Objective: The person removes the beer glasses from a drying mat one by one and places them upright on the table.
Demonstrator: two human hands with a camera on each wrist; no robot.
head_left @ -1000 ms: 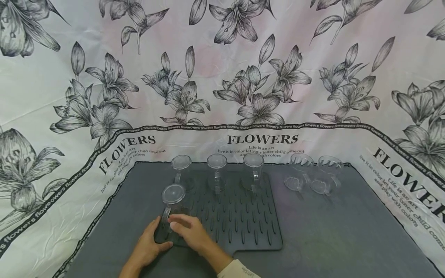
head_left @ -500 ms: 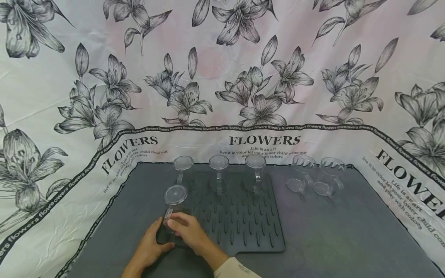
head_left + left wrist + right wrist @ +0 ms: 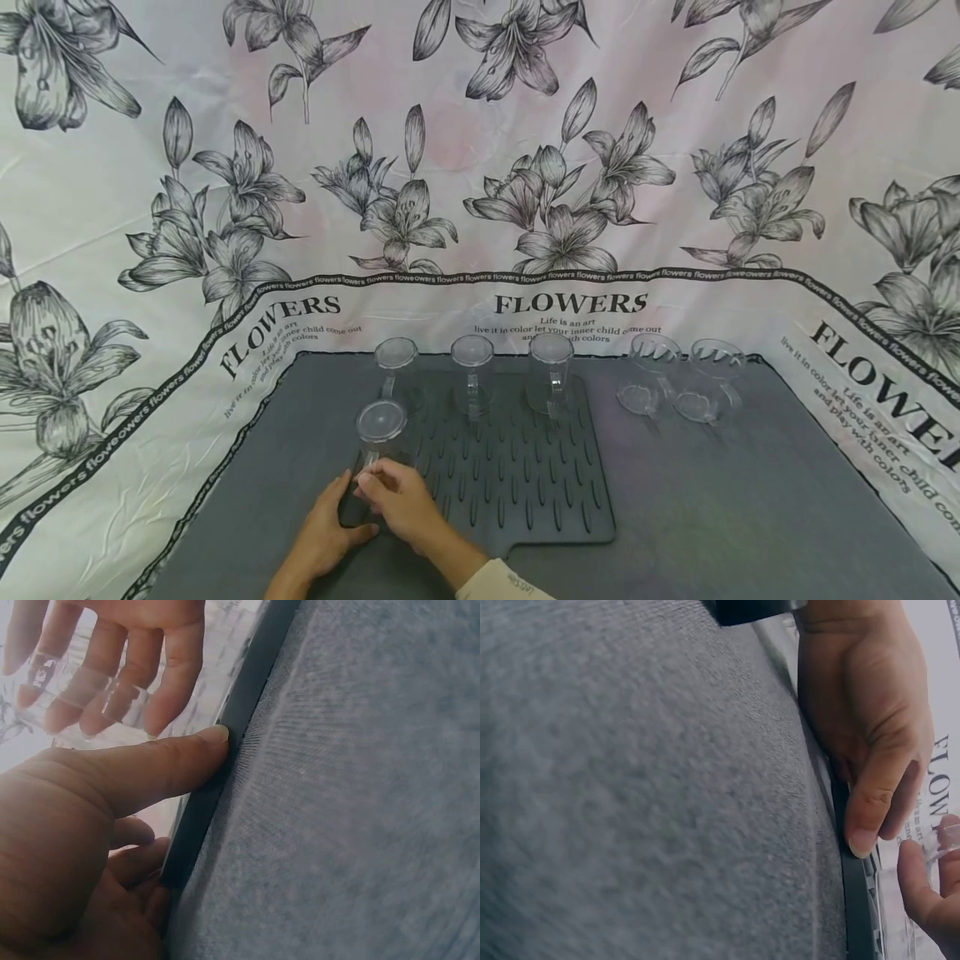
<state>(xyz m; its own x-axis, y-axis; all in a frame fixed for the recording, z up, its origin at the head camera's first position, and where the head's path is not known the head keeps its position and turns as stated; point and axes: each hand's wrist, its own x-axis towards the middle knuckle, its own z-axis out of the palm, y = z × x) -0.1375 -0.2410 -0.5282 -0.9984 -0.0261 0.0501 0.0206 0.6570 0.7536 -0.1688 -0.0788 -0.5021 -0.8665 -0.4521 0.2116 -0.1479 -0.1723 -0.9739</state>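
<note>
A dark drying mat (image 3: 525,508) with raised ridges lies on the table. At its front left corner my left hand (image 3: 322,529) holds the edge, the thumb (image 3: 169,769) along the front side and the other fingers at the left side. A clear glass mug (image 3: 381,422) stands upside down on the mat near that corner. My right hand (image 3: 405,504) pinches the mug's handle (image 3: 949,838) between thumb and fingers. Those fingers (image 3: 135,660) reach across the glass in the left wrist view. The lower part of the mug is hidden behind both hands.
Behind, three more clear mugs, a left one (image 3: 396,353), a middle one (image 3: 472,351) and a right one (image 3: 552,350), stand inverted along the mat's back. Two upright mugs (image 3: 639,400) (image 3: 697,407) stand on the grey tabletop (image 3: 720,500). A flower-printed cloth (image 3: 450,233) hangs behind.
My right fingers have closed in on the mug's handle, and the mug has shifted slightly. The left hand stays at the mat's corner. The head view has tilted a little.
</note>
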